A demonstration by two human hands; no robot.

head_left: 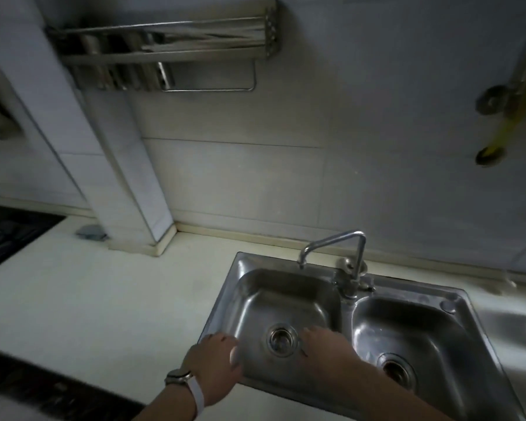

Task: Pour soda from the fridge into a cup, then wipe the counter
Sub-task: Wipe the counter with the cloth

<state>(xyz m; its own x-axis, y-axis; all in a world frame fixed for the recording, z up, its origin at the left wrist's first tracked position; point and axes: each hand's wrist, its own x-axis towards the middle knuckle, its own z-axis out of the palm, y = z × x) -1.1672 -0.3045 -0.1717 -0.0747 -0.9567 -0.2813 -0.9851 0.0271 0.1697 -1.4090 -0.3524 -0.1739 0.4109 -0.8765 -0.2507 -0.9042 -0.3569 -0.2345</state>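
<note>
Both of my hands reach out over a steel double sink [456, 294] set in a pale counter [104, 299]. My left hand [214, 363], with a watch on a white strap at the wrist, hovers at the left basin's front left rim, fingers relaxed and holding nothing. My right hand [327, 347] is above the left basin beside its drain [281, 338], fingers extended and holding nothing. No soda, cup or cloth shows in this view.
A bent steel faucet [340, 247] stands behind the divider between the basins. A tiled column [128, 177] juts onto the counter, with a metal rack [170, 50] on the wall above. A black hob [9, 232] lies at far left. A yellow hose [510, 117] hangs at right.
</note>
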